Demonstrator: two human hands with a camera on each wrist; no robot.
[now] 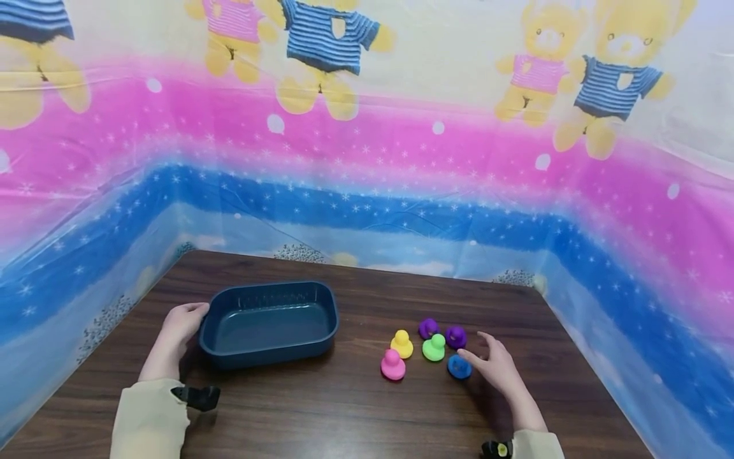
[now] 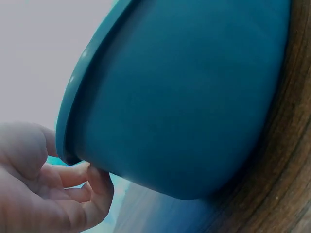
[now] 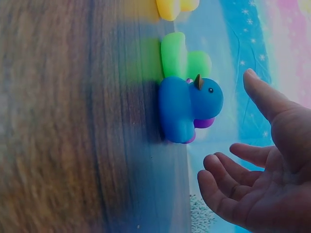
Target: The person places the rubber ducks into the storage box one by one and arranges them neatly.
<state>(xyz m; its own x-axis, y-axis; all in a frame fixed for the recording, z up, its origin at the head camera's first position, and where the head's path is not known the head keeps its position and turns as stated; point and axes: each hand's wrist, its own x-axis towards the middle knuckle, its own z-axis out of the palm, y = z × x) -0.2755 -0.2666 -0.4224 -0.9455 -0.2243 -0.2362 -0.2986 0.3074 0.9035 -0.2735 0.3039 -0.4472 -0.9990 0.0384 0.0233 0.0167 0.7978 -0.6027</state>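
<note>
My left hand (image 1: 182, 324) grips the left end of a dark blue rectangular basin (image 1: 269, 354), its fingers curled beneath the rim (image 2: 73, 92) in the left wrist view. My right hand (image 1: 497, 364) hovers beside a blue rubber duck (image 1: 459, 367), fingers spread and apart from it. In the right wrist view that blue duck (image 3: 177, 109) shows an orange beak and a dark eye. Close by are a green duck (image 1: 433, 349), a yellow duck (image 1: 402, 345), a pink duck (image 1: 392, 366) and two purple ducks, one further left (image 1: 428, 329) and one nearer my hand (image 1: 455, 337).
All of this stands on a dark wood-grain table (image 1: 321, 414). A printed cloth (image 1: 373, 210) with bears and snowflakes walls off the table's back and both sides. Bare tabletop lies between the basin and the ducks.
</note>
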